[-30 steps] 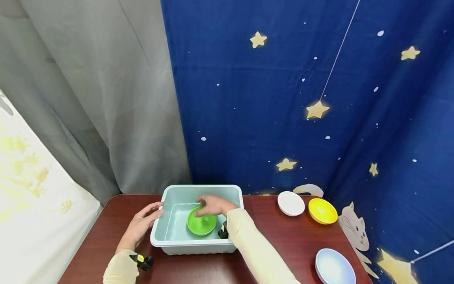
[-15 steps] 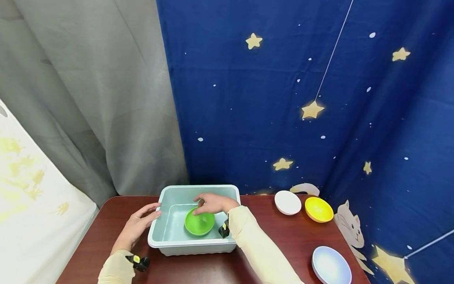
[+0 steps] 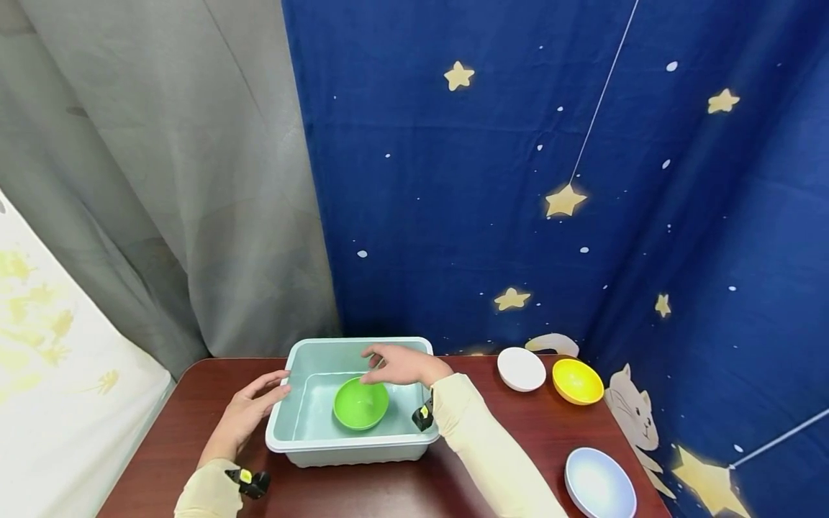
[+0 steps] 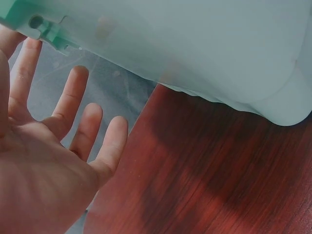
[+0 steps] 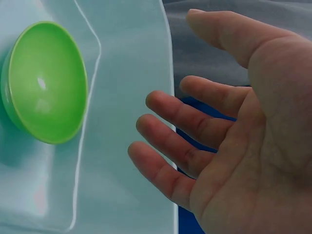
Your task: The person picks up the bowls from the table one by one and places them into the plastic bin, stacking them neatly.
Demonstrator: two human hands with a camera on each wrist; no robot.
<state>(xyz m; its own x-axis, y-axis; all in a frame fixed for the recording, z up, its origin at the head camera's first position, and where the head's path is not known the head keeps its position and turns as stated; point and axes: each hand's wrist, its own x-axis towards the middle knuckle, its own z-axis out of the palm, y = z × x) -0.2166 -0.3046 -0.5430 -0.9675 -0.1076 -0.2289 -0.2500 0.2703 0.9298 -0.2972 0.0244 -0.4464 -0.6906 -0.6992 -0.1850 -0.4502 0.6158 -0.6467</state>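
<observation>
A green bowl (image 3: 360, 410) sits upright inside the pale blue-green plastic tub (image 3: 352, 442) in the head view. Above the tub, my right hand (image 3: 403, 365) has its fingers loosely bent and holds nothing. In the right wrist view a gap separates these fingers (image 5: 161, 163) from the green bowl (image 5: 48, 83). My left hand (image 3: 246, 414) is at the tub's left rim, thumb and forefinger by the edge. The left wrist view shows its other fingers (image 4: 111, 144) spread and off the tub; whether the thumb grips the rim is hidden.
On the dark red table (image 3: 395, 496), a white bowl (image 3: 522, 369) and a yellow bowl (image 3: 578, 381) stand at the back right. A pale blue bowl (image 3: 600, 483), apparently stacked, is at the front right. Grey and blue curtains (image 3: 421, 216) hang behind the table.
My right hand has let go of the green bowl and moved slightly up and right from it. The bowl stays in the tub. My left hand keeps its place by the rim.
</observation>
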